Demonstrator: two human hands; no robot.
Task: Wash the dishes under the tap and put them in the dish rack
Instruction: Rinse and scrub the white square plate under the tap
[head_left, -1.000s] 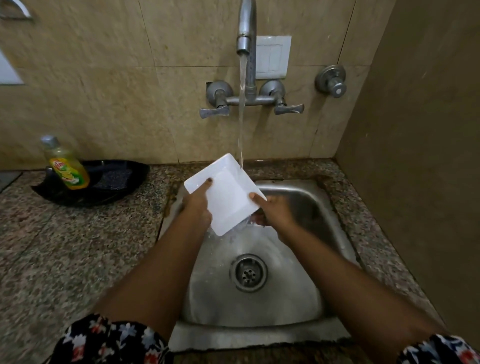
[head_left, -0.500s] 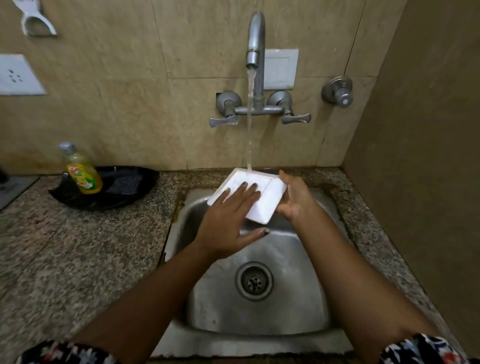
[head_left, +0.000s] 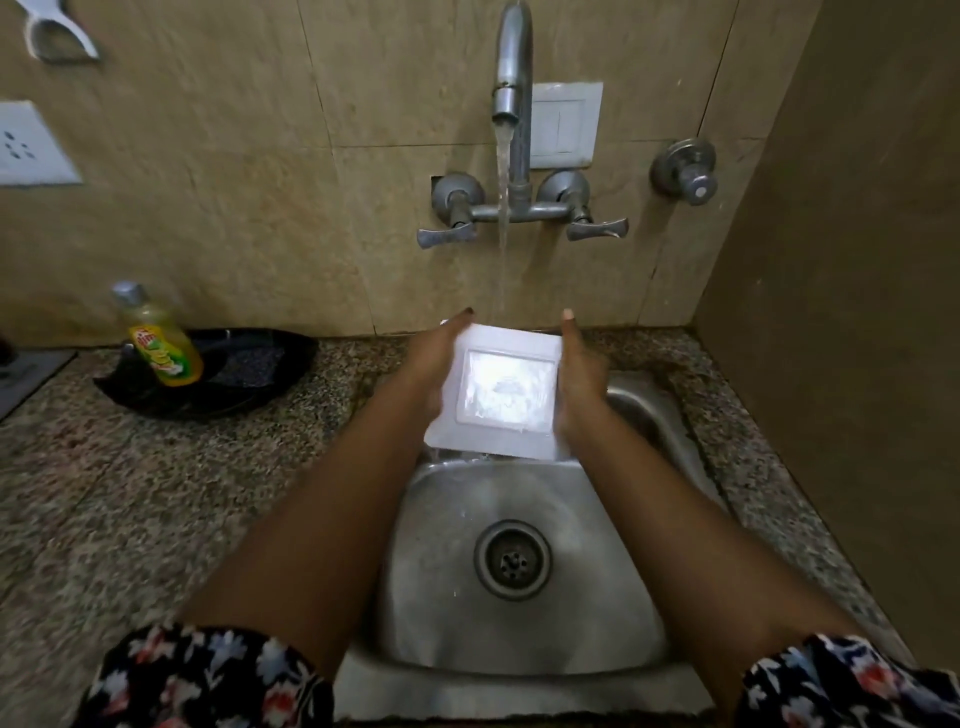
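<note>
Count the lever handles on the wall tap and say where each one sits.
2. One lever handle sits left of the water stream, the other right of it, below the spout.

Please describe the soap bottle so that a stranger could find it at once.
Left of the steel sink, a black dish sits on the speckled granite counter. A clear plastic bottle of yellow-green liquid leans in it, the only bottle there.

1. I had both bare forearms stretched forward, side by side, floral sleeves bunched near the elbows.
2. My left hand (head_left: 428, 364) was pressed flat along the left edge of the square white plate (head_left: 506, 395), fingers straight.
3. My right hand (head_left: 579, 376) mirrored it on the right edge, thumb pointing up.
</note>
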